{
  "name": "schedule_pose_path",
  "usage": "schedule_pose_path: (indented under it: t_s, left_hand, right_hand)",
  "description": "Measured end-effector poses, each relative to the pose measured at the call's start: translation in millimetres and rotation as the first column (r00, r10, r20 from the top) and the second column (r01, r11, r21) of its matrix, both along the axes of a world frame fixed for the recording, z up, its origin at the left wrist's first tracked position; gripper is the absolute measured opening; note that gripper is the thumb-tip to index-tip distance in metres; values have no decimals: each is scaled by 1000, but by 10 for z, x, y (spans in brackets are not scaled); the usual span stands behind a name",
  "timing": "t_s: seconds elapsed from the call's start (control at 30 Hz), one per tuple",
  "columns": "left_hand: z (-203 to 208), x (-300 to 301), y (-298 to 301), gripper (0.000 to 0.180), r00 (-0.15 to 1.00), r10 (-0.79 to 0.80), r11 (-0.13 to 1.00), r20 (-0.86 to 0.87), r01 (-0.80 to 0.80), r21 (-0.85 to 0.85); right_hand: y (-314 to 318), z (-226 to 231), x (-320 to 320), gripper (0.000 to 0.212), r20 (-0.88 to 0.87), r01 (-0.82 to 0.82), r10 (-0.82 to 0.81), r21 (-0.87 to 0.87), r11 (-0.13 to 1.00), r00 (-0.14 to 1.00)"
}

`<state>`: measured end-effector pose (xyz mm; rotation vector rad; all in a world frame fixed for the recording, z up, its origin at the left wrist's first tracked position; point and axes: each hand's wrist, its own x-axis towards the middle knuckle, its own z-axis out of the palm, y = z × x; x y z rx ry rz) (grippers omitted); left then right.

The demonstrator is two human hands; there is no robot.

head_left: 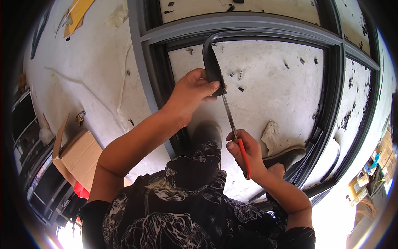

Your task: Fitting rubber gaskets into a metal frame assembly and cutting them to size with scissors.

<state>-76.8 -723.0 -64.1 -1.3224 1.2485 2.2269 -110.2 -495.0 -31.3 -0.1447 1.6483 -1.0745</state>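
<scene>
My left hand (194,92) is closed on the loose end of a black rubber strip (212,62), thumb on top. From there the strip bends up and over, and its far part runs along the inner side of a grey metal frame (244,23). My right hand (248,151) is wrapped round the red handles of a pair of scissors (230,114). The long blades point away from me, and their tips reach the edge of the strip just beside my left fingers. Whether the blades have bitten into the strip cannot be made out.
Small black scraps (241,89) are scattered on the pale floor inside the frame. A crumpled cloth (270,136) lies near my right shoe (286,157). An opened cardboard box (81,155) stands at the left, and yellow sheet material (78,15) lies at the far left.
</scene>
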Motion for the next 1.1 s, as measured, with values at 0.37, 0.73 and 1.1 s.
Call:
schedule_pose_path:
  t_s: [0.37,0.73,1.1]
  left_hand:
    - [-26,37,-24,27,999,-30,1000,-30,30,5]
    - [-10,326,-227,29,997,78,992,21,-76,-102]
    - [-62,593,-170,35,975,157,865,-155,-212,-455]
  right_hand:
    - [-19,-90,68,33,-131,10,-6,31,999,991]
    - [319,-197,-108,30,-438,-425,558,369,827,705]
    - [-1412,-270,-1067,39,-997,-711,-80,-45,702,-17]
